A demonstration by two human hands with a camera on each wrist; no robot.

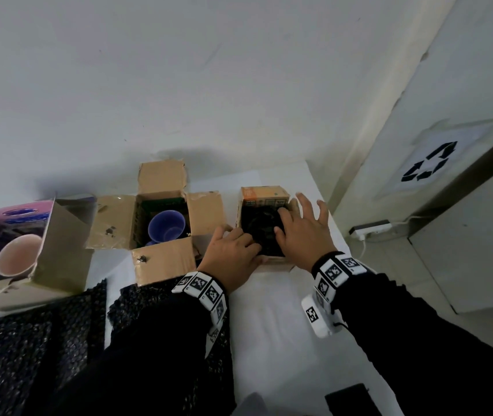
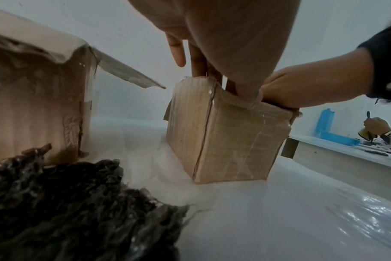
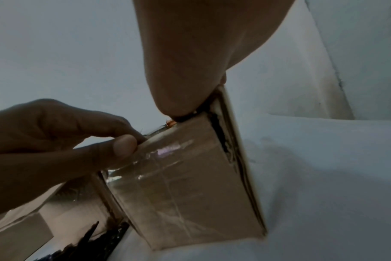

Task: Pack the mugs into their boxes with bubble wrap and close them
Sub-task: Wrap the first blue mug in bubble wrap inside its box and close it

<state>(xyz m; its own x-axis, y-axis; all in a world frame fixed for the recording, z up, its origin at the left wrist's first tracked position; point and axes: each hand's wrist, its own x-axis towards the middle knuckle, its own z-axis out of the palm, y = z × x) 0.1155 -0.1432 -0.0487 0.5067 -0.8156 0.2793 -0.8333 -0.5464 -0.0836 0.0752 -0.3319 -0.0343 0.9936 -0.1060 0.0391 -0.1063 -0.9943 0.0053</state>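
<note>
Dim, flat indoor light is seen throughout, with a soft shadow cast on the wall [image 1: 179,154] behind the open box [image 1: 161,223]. Straight lines are bowed at the edges by the wide lenses. Glare is caught on the plastic table cover [image 2: 357,226] and box tape [image 3: 165,151]. The right-wrist view is rendered darkest, with the near hand [image 3: 190,53] blurred.

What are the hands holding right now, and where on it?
The left hand pinches the small box at its near top rim, thumb outside, fingers inside. The right hand presses spread fingers on the black bubble wrap inside; no grip.
</note>
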